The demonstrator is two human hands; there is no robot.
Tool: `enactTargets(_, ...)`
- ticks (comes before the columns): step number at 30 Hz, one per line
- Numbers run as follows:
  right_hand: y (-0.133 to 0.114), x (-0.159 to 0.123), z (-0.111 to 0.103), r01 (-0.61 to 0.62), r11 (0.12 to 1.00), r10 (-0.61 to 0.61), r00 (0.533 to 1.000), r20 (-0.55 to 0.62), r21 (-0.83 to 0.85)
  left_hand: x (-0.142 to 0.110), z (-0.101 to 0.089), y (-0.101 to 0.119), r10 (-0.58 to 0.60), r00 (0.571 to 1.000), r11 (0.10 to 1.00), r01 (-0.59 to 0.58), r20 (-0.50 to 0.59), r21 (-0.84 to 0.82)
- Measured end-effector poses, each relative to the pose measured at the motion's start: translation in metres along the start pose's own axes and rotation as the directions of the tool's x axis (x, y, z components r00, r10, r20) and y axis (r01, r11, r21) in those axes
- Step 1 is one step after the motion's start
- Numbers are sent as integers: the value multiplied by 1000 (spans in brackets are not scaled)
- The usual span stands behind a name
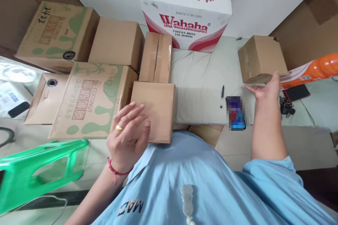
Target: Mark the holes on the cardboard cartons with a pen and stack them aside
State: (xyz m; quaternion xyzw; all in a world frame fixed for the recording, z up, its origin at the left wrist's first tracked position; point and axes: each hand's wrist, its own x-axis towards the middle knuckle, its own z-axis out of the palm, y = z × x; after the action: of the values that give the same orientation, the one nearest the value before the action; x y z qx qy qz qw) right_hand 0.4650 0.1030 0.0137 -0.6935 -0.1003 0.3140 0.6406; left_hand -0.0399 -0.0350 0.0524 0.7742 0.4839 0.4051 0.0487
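My left hand (129, 135), wearing a ring and a red bracelet, lies with fingers stretched over the left part of a small plain cardboard box (158, 105) at the table's near edge. At the right, my right hand (265, 89) is at the near bottom edge of another small cardboard box (261, 58). Its thumb and fingers are spread, and some of the fingers are hidden by the hand itself. Whether that box is lifted I cannot tell. A narrow taped carton (156, 56) stands directly behind the box by my left hand.
Printed coconut cartons (89, 102) and a plain box (114, 42) fill the left. A white Wahaha carton (185, 21) stands at the back. A pen (222, 96) and a phone (236, 112) lie mid-right. Beyond are an orange bottle (314, 70) and keys (287, 107). A green stool (44, 168) stands lower left.
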Motion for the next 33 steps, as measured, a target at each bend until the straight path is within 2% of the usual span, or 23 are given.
enactTargets(3,23,-46,-7,80,997,-80,997,-9,-13,-10,-2,-10,-148,989,987,148,3,63)
enactTargets(5,44,-88,-5,98,995,-95,987,133,-23,-14,1,-13,-213,976,973,208,39,100)
enactTargets(6,55,-111,-3,96,993,-73,951,301,-64,-15,3,-13,-233,971,967,225,57,117)
enactTargets(7,65,-134,1,91,990,-30,885,464,-111,-16,5,-12,-248,966,963,237,72,131)
enactTargets(9,82,-175,9,58,978,99,713,694,-199,-15,9,-9,-275,957,954,259,96,148)
enactTargets(11,94,-209,17,5,965,218,544,810,-263,-12,11,-8,-314,944,943,297,104,153)
enactTargets(12,98,-221,20,-17,959,256,475,842,-282,-11,12,-8,-341,934,935,324,107,146)
enactTargets(13,101,-230,22,-34,956,279,420,863,-292,-9,12,-8,-377,919,923,363,110,131)
enactTargets(15,103,-240,23,-42,957,284,362,888,-289,-4,11,-8,-466,875,885,460,129,75)
enactTargets(17,101,-239,21,-16,960,267,364,892,-281,2,10,-7,-549,817,825,563,174,-41)
enactTargets(20,94,-226,12,37,954,254,434,864,-299,12,11,3,-605,748,648,661,272,-377)
enactTargets(23,91,-210,-1,5,942,283,531,799,-337,22,17,17,-543,751,383,620,376,-684)
enactTargets(25,92,-204,-8,-64,932,325,587,741,-358,27,24,26,-429,782,285,593,453,-753)
enactTargets(27,96,-200,-15,-119,922,357,631,688,-369,28,33,31,-281,816,298,574,505,-763)
enactTargets(29,101,-198,-20,-139,916,367,669,646,-377,28,44,32,-150,867,400,493,475,-773)
enactTargets(31,105,-196,-24,-134,913,361,705,611,-385,25,55,30,-70,929,569,336,363,-750)
enactTargets(33,106,-192,-27,-120,914,346,730,590,-388,22,64,26,-74,972,732,204,222,-650)
